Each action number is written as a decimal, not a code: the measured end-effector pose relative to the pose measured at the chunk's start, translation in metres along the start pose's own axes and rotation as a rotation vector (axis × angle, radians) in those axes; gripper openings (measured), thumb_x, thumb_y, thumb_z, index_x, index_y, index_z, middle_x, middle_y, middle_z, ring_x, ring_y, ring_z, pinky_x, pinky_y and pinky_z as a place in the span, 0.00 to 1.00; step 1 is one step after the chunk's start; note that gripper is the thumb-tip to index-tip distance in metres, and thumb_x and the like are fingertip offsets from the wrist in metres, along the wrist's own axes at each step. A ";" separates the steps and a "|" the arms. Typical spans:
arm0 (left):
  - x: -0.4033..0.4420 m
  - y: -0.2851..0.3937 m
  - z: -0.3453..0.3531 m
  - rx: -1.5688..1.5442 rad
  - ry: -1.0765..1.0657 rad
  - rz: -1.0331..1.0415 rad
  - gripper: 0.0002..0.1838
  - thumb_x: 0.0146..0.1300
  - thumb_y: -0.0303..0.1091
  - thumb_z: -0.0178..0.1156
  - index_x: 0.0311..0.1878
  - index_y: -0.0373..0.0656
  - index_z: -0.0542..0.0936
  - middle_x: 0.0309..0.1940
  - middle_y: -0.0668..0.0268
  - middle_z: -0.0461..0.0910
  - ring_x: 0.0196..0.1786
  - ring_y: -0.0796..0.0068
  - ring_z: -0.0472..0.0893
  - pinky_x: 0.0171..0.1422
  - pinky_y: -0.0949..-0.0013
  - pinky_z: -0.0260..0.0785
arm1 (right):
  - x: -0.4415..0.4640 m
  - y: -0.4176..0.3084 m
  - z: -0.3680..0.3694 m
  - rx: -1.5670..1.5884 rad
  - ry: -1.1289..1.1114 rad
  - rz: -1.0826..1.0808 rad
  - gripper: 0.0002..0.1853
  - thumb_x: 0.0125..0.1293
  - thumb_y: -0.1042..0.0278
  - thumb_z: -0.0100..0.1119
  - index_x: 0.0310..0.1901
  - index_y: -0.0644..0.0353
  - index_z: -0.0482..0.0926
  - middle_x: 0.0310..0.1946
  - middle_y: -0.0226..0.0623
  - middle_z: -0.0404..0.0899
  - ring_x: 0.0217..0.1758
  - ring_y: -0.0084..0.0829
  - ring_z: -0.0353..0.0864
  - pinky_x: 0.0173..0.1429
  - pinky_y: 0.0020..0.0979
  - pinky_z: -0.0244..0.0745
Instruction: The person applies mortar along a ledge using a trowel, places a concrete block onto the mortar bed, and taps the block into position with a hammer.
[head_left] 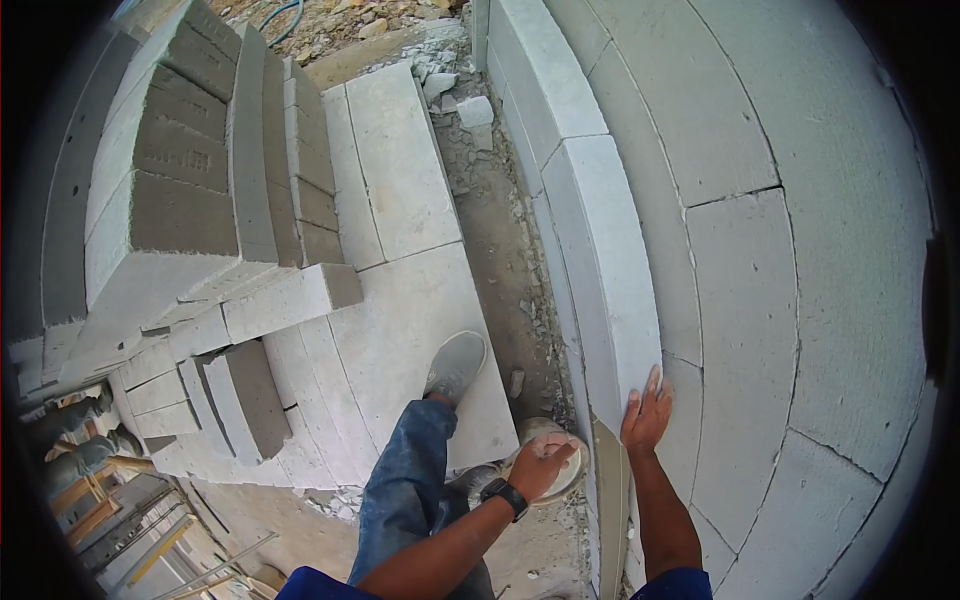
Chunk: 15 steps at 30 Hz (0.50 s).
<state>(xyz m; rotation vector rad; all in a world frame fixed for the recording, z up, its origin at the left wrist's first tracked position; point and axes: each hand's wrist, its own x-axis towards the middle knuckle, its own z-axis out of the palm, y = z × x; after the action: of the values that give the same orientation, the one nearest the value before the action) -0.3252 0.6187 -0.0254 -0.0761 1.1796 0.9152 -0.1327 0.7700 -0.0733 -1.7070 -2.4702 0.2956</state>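
Note:
My right hand (648,412) rests with its fingers stretched out against the near end of a pale concrete block (618,265). That block lies lengthwise in the low course of blocks beside the wall. My left hand (542,466), with a dark watch on the wrist, is over a round, mortar-smeared bucket (572,487). Its fingers are curled together at the bucket's rim side. Whatever they grip, if anything, is too hidden to name.
On the right rises a wall (745,280) of large grey blocks. To the left are stacked blocks (185,150) and a block platform (410,300), where my shoe (457,365) stands. A rubble-strewn gap (505,270) runs between platform and wall. Another person's legs (85,445) show at far left.

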 end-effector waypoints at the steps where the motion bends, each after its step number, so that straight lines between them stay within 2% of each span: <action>1: 0.000 -0.001 0.000 0.003 0.002 -0.017 0.29 0.68 0.53 0.68 0.59 0.37 0.77 0.51 0.61 0.84 0.47 0.72 0.84 0.48 0.71 0.75 | 0.000 0.000 0.000 -0.004 -0.004 0.007 0.33 0.76 0.55 0.47 0.78 0.62 0.62 0.66 0.71 0.66 0.66 0.66 0.67 0.72 0.57 0.59; 15: 0.006 0.003 0.005 0.067 0.029 -0.064 0.29 0.69 0.52 0.67 0.61 0.37 0.76 0.52 0.62 0.84 0.49 0.73 0.84 0.51 0.70 0.74 | 0.002 0.002 -0.002 0.032 0.003 -0.001 0.32 0.77 0.55 0.47 0.78 0.61 0.63 0.65 0.67 0.68 0.67 0.64 0.68 0.73 0.56 0.59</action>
<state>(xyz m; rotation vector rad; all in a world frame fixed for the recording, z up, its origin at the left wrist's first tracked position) -0.3233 0.6265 -0.0266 -0.0728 1.2275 0.8198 -0.1316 0.7727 -0.0716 -1.6923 -2.4509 0.3308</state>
